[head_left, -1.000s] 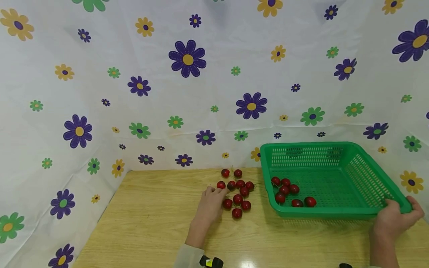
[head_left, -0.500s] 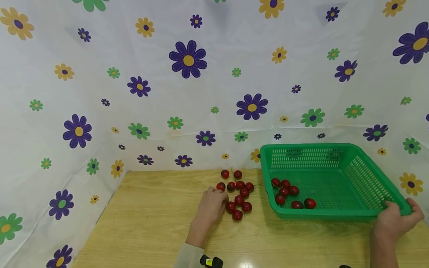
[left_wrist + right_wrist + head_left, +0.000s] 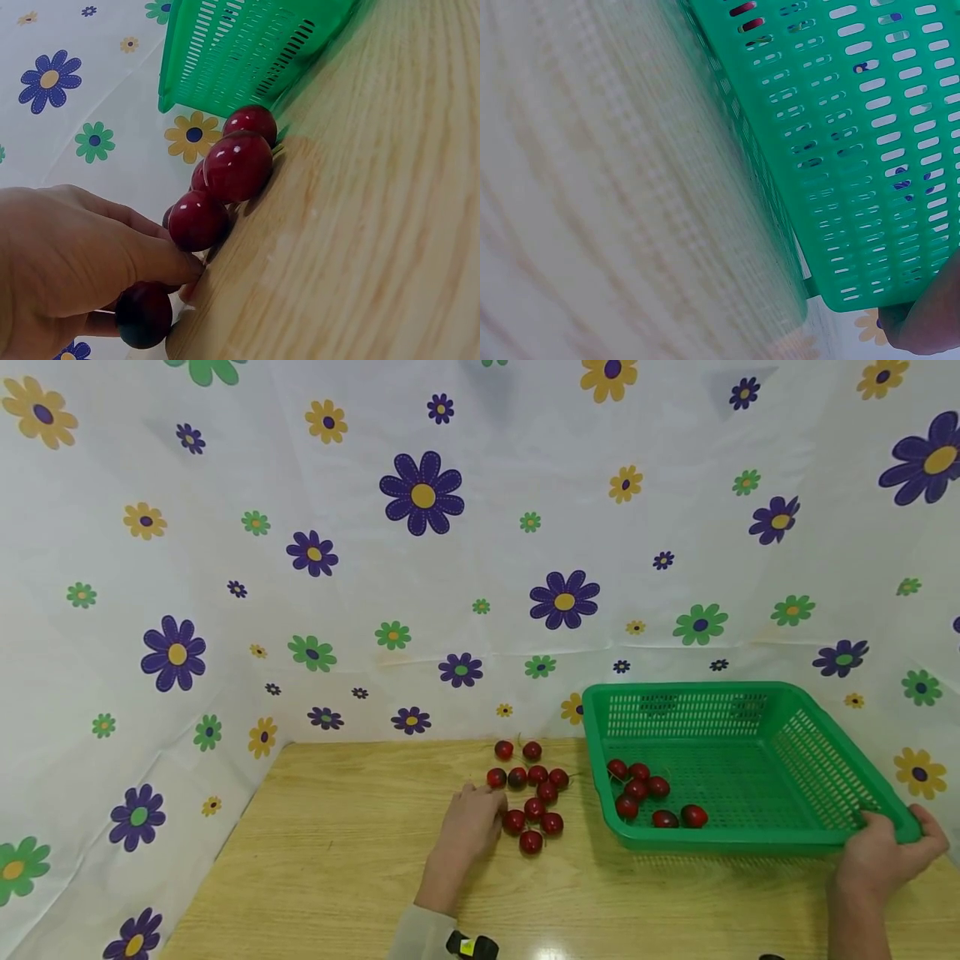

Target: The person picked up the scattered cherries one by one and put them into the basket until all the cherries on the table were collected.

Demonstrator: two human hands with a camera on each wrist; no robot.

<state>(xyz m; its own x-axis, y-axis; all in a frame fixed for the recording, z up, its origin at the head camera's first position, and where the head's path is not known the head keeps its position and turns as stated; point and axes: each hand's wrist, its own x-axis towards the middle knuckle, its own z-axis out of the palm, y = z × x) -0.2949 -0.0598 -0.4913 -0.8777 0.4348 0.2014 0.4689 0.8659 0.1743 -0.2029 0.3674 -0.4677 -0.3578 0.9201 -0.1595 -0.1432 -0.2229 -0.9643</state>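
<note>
My left hand [image 3: 471, 822] is at the left side of several dark red cherries [image 3: 534, 808] on the wooden table, its fingertips right at the leftmost cherry [image 3: 497, 777]. In the left wrist view the thumb points down to the tabletop, and a dark cherry [image 3: 142, 315] sits under it within the curled fingers; the head view hides this one. More cherries [image 3: 238, 166] lie just beyond the thumb. With my right hand [image 3: 879, 858] I grip the near right corner of a green plastic basket [image 3: 738, 837], thumb inside its rim. Several cherries [image 3: 637, 787] rest in the basket's left part.
The wooden table [image 3: 330, 852] runs up to a white cloth [image 3: 480, 560] printed with purple, green and yellow flowers, which hangs at the back and both sides. The basket stands right of the loose cherries, close to the back cloth.
My left hand has drawn back slightly from the cherries. The leftmost cherry has turned and shifted a little, and one beside the hand moved right. The right hand keeps its grip on the basket.
</note>
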